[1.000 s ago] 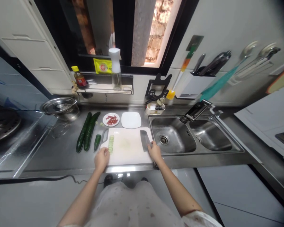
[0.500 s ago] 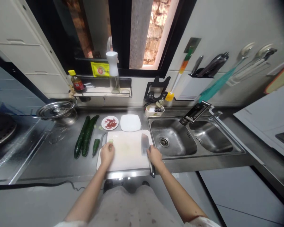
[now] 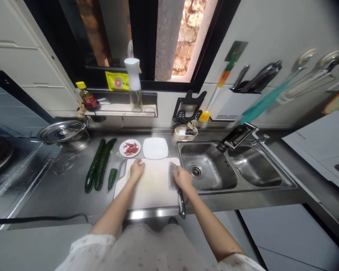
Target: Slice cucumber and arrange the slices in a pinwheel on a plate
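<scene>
A white cutting board (image 3: 154, 188) lies on the steel counter. My left hand (image 3: 136, 170) is over its far left part, fingers curled inward, and what they may hold is hidden. A small pale green piece (image 3: 128, 174) shows just left of that hand. Along the board's right edge lies a kitchen knife (image 3: 173, 183), its black handle sticking out toward me. My right hand (image 3: 183, 178) is curled at the blade, off the handle; its fingertips are hidden. Left of the board lie two long cucumbers (image 3: 98, 165) and a short cut cucumber (image 3: 112, 178).
Behind the board stand a plate of chopped red bits (image 3: 130, 148) and a white square plate (image 3: 155, 148). A double steel sink (image 3: 209, 169) is at the right. A lidded pot (image 3: 64, 135) stands at the left. A shelf (image 3: 121, 110) holds bottles beneath the window.
My left hand has moved right and farther over the board. My right hand has shifted up along the knife blade. The view has tilted slightly; the cucumbers and plates stay in place.
</scene>
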{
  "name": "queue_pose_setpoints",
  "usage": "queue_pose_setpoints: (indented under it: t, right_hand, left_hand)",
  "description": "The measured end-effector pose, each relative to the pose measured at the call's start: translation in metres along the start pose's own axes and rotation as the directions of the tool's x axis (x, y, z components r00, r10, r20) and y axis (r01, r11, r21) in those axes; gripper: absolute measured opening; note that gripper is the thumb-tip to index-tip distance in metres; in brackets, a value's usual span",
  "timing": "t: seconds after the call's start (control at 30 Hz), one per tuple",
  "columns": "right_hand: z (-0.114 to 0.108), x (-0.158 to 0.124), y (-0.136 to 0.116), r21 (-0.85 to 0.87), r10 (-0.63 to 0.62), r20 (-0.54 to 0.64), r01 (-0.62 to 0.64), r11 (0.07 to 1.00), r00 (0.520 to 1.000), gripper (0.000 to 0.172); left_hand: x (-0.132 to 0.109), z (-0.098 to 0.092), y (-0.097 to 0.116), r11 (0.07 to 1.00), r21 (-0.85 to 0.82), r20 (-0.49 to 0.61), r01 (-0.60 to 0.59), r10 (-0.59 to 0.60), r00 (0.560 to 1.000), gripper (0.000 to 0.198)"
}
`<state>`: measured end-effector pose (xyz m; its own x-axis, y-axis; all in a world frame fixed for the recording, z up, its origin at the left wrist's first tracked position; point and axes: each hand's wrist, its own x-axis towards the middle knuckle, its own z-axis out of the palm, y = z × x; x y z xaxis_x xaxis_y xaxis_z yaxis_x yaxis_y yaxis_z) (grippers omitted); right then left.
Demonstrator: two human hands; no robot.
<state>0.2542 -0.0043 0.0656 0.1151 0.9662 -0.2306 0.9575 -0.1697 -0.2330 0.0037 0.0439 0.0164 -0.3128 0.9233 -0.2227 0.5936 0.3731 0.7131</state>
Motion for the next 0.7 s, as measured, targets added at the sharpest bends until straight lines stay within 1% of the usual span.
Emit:
queue_pose_setpoints:
  t: [0.07,0.2,0.33,0.4,0.47,0.57,0.7]
  right_hand:
    - [-0.004,0.023,-0.008,0.052,-0.002,-0.017,0.003,0.999,1.000,0.036]
    - [-0.009,0.071,-0.027,0.118,0.051,0.023,-0.053,0.992,0.998,0.038]
    - [-0.005,0.107,-0.043,0.130,0.081,0.088,-0.092,0.987,0.993,0.040]
    - [0.000,0.117,-0.048,0.144,0.111,0.140,-0.131,0.981,0.984,0.040]
    - [0.005,0.124,-0.051,0.154,0.137,0.165,-0.163,0.974,0.977,0.039]
    - [0.010,0.128,-0.053,0.165,0.165,0.165,-0.192,0.967,0.972,0.037]
    - [0.012,0.130,-0.053,0.185,0.166,0.162,-0.195,0.963,0.973,0.037]
  left_hand:
    - [0.011,0.005,0.004,1.000,0.000,0.015,0.021,-0.021,1.000,0.042]
    - [0.030,0.012,0.010,0.996,0.031,0.051,0.081,-0.082,0.995,0.046]
    - [0.041,0.017,0.012,0.994,0.048,0.085,0.094,-0.098,0.992,0.038]
    - [0.044,0.019,0.013,0.994,0.045,0.098,0.096,-0.100,0.990,0.032]
    - [0.047,0.023,0.014,0.994,0.042,0.112,0.102,-0.106,0.988,0.028]
    - [0.052,0.028,0.016,0.993,0.042,0.116,0.113,-0.117,0.986,0.025]
    - [0.057,0.032,0.018,0.992,0.044,0.091,0.122,-0.126,0.988,0.018]
